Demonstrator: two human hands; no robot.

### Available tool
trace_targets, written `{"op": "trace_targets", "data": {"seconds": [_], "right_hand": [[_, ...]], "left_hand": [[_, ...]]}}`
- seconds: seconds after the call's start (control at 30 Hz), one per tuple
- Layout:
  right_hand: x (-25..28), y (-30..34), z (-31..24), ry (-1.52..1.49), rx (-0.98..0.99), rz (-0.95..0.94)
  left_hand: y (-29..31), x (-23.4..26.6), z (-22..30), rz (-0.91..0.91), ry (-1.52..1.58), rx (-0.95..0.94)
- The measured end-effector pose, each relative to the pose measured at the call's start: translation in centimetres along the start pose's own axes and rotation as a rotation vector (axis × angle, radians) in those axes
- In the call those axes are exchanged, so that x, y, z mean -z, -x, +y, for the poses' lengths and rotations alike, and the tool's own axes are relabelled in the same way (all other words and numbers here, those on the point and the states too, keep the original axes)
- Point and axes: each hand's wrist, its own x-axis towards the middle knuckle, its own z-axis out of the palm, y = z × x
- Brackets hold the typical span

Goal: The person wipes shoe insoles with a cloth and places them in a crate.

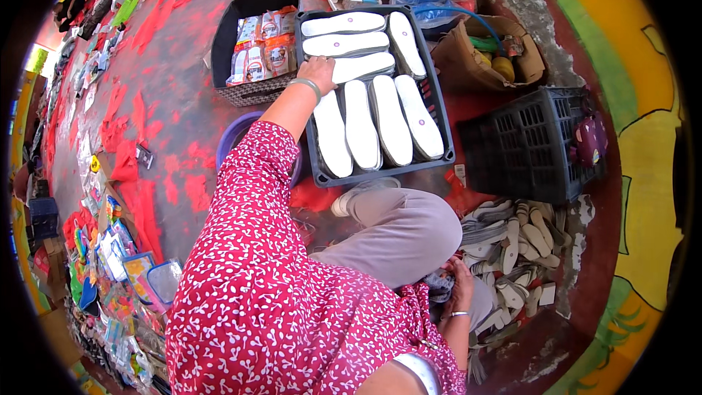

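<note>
In front of me a dark plastic crate (447,152) holds stacks of white shoe insoles (393,121). Some lie crosswise at the far end and others lengthwise nearer to me. My left hand (319,74) reaches over the crate's left rim, its fingers closed on the end of a crosswise insole (365,67). Low at my right side, my right hand (461,289) rests by my thigh with curled fingers. Next to it is a bunched grey patterned thing (439,285); what the fingers hold is partly hidden.
A black box (252,91) with packaged insoles stands left of the crate, a purple basin (228,139) nearer. To the right are a cardboard box (468,66), a dark slatted crate (526,146) and a heap of loose insoles (515,249). Mixed goods (117,271) cover the far left floor.
</note>
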Motion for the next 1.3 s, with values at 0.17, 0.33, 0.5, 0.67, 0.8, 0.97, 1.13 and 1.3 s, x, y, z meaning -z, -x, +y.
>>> {"op": "trace_targets", "data": {"seconds": [0.17,0.33,0.5,0.67,0.8,0.97,1.13,1.3], "right_hand": [[-0.3,0.7,-0.1,0.028,0.033,0.001],[-0.5,0.7,0.1,0.075,0.063,-0.002],[-0.6,0.9,-0.1,0.06,0.058,-0.015],[-0.7,1.0,-0.3,0.081,0.034,-0.007],[-0.7,1.3,0.1,0.094,0.046,0.01],[-1.4,1.3,-0.3,0.078,0.014,0.015],[-1.5,1.8,-0.9,0.071,0.012,0.008],[-0.4,1.5,-0.1,0.061,0.066,-0.043]], "left_hand": [[-0.3,0.1,-0.5,-0.01,-0.033,-0.02],[-0.5,-0.2,-1.1,-0.001,-0.04,-0.043],[-0.2,-0.2,0.2,0.011,0.066,-0.072],[-0.8,-2.1,1.7,-0.099,0.068,-0.286],[-0.8,-1.7,2.5,-0.278,0.035,-0.206],[-1.7,-1.3,2.5,-0.383,0.055,-0.202],[-2.6,-0.8,0.8,-0.269,0.293,-0.167],[3.4,1.8,1.5,-0.128,0.371,-0.15]]}}
